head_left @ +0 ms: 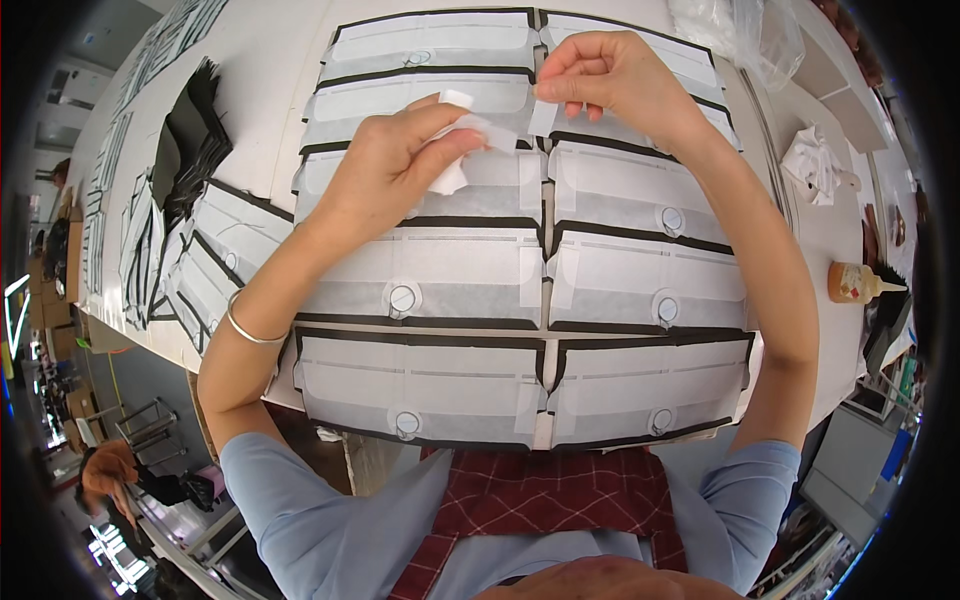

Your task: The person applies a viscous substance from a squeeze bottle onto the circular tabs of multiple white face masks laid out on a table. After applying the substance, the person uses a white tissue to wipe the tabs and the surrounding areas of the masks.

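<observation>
Two columns of pale grey fabric panels (420, 250) with black edges lie on the table in front of me. Several panels carry a round metal disc (402, 299) near the lower edge. My left hand (400, 160) is closed on several loose white strips (450, 180), held above the left column. Between the thumb and fingers of my right hand (610, 85) is one small white strip (542, 118). It hangs over the gap between the columns, near the second row from the far end. Similar white strips lie along the inner ends of some nearer panels.
At the left lie a stack of black pieces (195, 140) and a fanned pile of more panels (225, 240). On the right are a crumpled white cloth (812, 165), a yellowish nozzle bottle (852, 283) and clear plastic bags (765, 45). Another person (110, 475) is far off at lower left.
</observation>
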{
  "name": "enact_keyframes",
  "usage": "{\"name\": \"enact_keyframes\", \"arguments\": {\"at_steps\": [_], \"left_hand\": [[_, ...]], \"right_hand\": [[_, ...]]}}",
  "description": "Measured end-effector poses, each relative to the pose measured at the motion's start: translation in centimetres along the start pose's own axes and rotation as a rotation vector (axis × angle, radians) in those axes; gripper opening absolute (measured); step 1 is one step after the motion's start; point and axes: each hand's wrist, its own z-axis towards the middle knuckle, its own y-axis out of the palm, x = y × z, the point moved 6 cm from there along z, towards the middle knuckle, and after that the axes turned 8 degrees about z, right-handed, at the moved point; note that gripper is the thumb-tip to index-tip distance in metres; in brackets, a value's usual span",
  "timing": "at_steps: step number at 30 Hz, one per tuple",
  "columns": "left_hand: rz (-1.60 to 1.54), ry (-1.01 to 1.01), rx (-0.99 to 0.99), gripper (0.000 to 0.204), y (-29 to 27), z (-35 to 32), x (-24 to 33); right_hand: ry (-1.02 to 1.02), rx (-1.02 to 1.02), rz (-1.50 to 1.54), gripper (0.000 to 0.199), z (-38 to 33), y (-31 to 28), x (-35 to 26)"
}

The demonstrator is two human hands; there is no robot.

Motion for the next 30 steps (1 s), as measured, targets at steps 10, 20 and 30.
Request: {"name": "enact_keyframes", "arguments": {"at_steps": [10,20,30], "left_hand": [[0.020,0.236,-0.278,0.020,2.7,0.3,1.8],[0.022,0.217,-0.408,0.027,4.3,1.9,1.8],[-0.078,0.238,-0.415,0.030,5.5,2.4,1.6]], "right_hand": [[-0.140,-0.060,-0.052,0.020,3.2,1.4,2.1],[-0.160,-0.029,-0.065,0.015,2.7,1.1,2.2],[-0.166,-0.055,-0.142,0.014,3.0,1.4,2.5]]}}
